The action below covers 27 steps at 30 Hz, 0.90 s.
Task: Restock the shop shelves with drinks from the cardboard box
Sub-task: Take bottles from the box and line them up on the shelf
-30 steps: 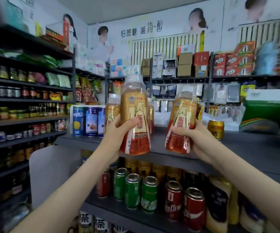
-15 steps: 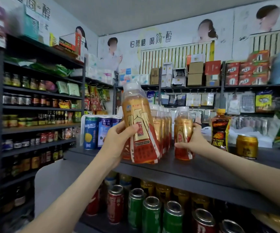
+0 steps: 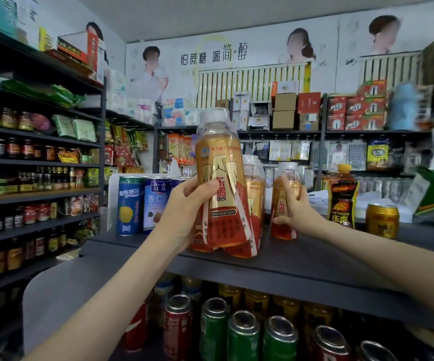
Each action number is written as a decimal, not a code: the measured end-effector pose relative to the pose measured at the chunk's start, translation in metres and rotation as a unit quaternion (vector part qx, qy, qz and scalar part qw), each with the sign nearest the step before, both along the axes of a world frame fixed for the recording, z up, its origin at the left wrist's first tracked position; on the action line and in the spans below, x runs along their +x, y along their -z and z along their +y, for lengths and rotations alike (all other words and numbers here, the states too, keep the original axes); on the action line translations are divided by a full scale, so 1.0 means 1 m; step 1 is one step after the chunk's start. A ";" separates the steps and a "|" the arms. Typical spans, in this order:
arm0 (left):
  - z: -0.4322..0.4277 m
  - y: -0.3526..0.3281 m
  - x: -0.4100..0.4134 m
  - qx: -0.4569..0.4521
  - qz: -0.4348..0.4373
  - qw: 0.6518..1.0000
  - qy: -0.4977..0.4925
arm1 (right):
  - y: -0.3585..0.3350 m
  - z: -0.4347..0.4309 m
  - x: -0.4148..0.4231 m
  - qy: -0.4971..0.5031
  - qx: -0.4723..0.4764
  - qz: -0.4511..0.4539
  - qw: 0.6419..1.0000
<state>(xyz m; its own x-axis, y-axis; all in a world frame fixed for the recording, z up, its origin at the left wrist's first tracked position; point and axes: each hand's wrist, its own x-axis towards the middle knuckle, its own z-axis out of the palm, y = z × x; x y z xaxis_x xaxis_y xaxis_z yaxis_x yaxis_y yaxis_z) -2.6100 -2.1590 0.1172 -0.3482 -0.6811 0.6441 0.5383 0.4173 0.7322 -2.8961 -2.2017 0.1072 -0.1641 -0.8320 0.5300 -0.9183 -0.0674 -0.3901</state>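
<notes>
My left hand point(image 3: 184, 214) grips a gold-and-red drink bottle point(image 3: 219, 178) with a clear cap, held upright just above the front of the dark top shelf point(image 3: 302, 261). My right hand point(image 3: 292, 209) is wrapped around a second, same-labelled bottle point(image 3: 282, 204) that stands on the shelf further back. Between them a row of the same bottles point(image 3: 253, 194) runs back along the shelf, partly hidden by the held bottle. The cardboard box is out of view.
Blue cans point(image 3: 130, 204) stand left on the same shelf; a black Hi-Tiger bottle point(image 3: 342, 196) and a gold can point(image 3: 381, 220) stand right. Red and green cans point(image 3: 242, 334) fill the shelf below. Jar-filled racks point(image 3: 36, 178) line the left wall.
My right hand has pushed its bottle further back and set it on the shelf beside the row. My left hand has kept its bottle in front, slightly higher and closer.
</notes>
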 end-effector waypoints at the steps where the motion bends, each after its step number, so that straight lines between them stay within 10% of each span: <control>1: -0.002 0.000 -0.001 0.000 0.001 1.000 0.003 | -0.001 -0.004 -0.001 0.006 0.006 -0.002 1.000; 19: 0.002 0.006 0.002 0.011 -0.011 0.998 -0.053 | -0.010 -0.035 -0.022 -0.003 0.078 0.011 0.997; 27: 0.029 0.000 -0.037 -0.070 -0.042 0.995 -0.063 | -0.052 0.072 0.026 -0.256 -0.086 -0.248 0.930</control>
